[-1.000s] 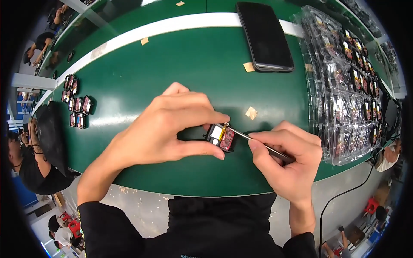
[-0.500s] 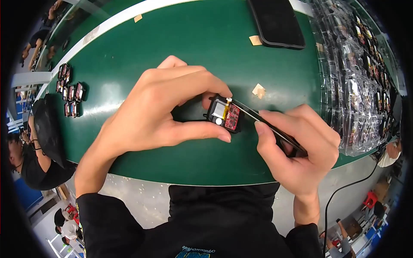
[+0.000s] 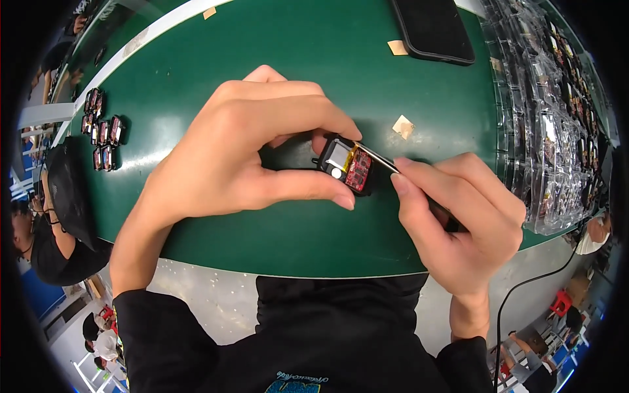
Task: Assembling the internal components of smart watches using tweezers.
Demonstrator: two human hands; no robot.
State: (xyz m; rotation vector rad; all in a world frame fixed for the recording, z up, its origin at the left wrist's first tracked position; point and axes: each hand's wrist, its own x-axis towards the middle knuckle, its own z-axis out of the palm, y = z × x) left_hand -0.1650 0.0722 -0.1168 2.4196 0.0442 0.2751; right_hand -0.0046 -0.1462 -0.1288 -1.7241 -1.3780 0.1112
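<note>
Between the thumb and fingers of my left hand (image 3: 255,147) is a small black open device case (image 3: 345,164). Inside it show a silver battery-like block, a strip of yellow tape, a red circuit board and a white round part. My right hand (image 3: 462,219) pinches a pair of slim metal tweezers (image 3: 379,157). Their tips reach the upper edge of the case, near the yellow tape and close to my left index fingertip. What exactly the tips touch is too small to tell.
Several similar small cases (image 3: 103,131) lie at the table's left. Stacked clear plastic trays (image 3: 534,131) of such parts stand at the right. A black phone (image 3: 436,29) and tan paper scraps (image 3: 403,127) lie on the green table (image 3: 288,46). Other people (image 3: 62,242) sit beyond it.
The case has tilted slightly clockwise in my left hand. The tweezers' tips have shifted to its upper corner, and my right hand has moved slightly right. The whole view has shifted a little.
</note>
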